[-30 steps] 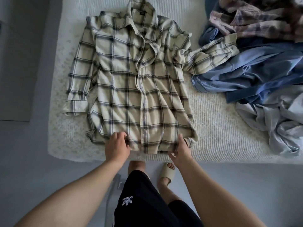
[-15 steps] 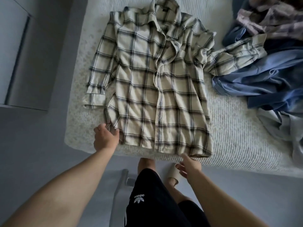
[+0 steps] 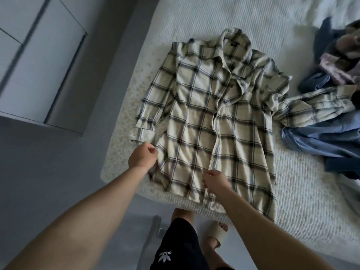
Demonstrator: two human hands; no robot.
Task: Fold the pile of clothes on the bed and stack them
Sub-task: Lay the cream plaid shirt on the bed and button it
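One bed [image 3: 303, 193], covered in a white ribbed knit spread, seen from above at its near corner. Grey floor [image 3: 48, 172] to the left and in front; white cabinet fronts [image 3: 39, 61] at upper left.

One cream plaid shirt [image 3: 210, 121], laid face up and buttoned on the spread, collar away from the person, hem at the near edge. Its left-side sleeve lies folded down along the body; the other sleeve stretches out onto the clothes pile [image 3: 331, 121], an unfolded heap of blue and plaid garments at the right.

Left hand [image 3: 143, 158]: fingers curled, at the shirt's lower left side seam just below the cuff; appears to pinch the fabric edge there. Right hand [image 3: 214, 181]: over the lower button placket, fingers bent downward; whether it grips or only touches the cloth cannot be told.

Black shorts [image 3: 179, 248] and one beige slide sandal [image 3: 216, 230], below the bed edge.
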